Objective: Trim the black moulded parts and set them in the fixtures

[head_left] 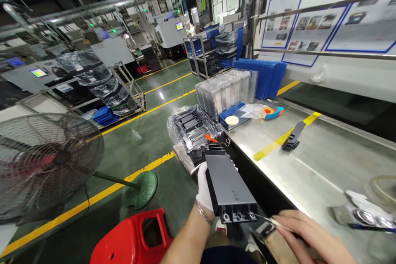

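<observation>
My left hand (204,187), in a white glove, is wrapped round the side of a long dark grey housing (230,179) and holds it up in front of me. Its near end shows several compartments with round parts inside. At the lower right, my bare right hand (298,231) pinches a thin tool (266,218) with a pale handle, whose tip touches or lies very near the right part of that end. A similar grey part (293,137) rests on the metal bench, away from both hands.
The metal bench (328,165) fills the right, with a tape dispenser (272,112) and stacked clear trays (225,90) at its far end. Plastic-wrapped black trays (192,126) stand beyond my left hand. A red stool (130,239) and a large fan (62,156) are on the left.
</observation>
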`<state>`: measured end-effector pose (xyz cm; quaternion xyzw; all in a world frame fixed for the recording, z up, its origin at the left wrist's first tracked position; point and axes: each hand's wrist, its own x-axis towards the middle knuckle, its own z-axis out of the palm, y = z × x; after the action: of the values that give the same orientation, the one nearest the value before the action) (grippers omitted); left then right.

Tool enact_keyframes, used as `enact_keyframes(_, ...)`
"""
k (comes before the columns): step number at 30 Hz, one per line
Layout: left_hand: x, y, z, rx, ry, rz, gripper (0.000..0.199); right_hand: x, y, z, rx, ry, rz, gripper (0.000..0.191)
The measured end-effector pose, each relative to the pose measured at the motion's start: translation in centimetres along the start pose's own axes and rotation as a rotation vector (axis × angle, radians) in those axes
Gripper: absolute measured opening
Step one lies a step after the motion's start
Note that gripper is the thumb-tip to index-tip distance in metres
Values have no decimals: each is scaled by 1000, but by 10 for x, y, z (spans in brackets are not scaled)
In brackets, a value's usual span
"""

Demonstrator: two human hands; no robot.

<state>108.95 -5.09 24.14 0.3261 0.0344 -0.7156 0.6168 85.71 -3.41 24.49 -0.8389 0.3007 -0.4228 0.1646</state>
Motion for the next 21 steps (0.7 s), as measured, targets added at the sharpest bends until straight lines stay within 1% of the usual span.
enact_keyframes(3, 5, -2, -7, -30, 37, -61, 38, -4, 5, 5, -81, 60, -5, 11)
enact_keyframes(6, 8, -3, -11, -45, 4, -62, 36, -5, 4, 9, -62, 23, -30, 12)
enact_keyframes(8, 8, -4, -11, -45, -2, -61, 32, -2, 1, 10, -73, 47, -30, 14)
enact_keyframes(10, 7, -5, -7, -69, 47, -85, 31, 1, -3, 11, -110, 93, -23, 17)
enact_keyframes(11, 6, -5, -6, -84, 79, -105, 33, 3, -5, 12, -106, 88, -32, 18)
enact_keyframes(13, 5, -5, -2, -104, 123, -132, 35, 6, -8, 12, -69, 14, -61, 18)
enact_keyframes(14, 5, -5, -2, -102, 139, -141, 36, 7, -9, 13, -62, -3, -64, 18)
enact_keyframes(15, 5, -5, -1, -97, 152, -146, 37, 8, -10, 13, -81, 7, -54, 19)
enact_keyframes(17, 5, -4, -3, -87, 176, -141, 37, 10, -10, 14, -139, 49, -18, 19)
enact_keyframes(18, 6, -4, -5, -83, 178, -136, 36, 11, -11, 16, -144, 50, -11, 20)
enact_keyframes(20, 8, -3, -10, -72, 164, -123, 34, 13, -12, 19, -109, -22, -18, 19)
enact_keyframes(21, 9, -2, -13, -70, 165, -102, 32, 14, -13, 22, -92, -37, -26, 19)
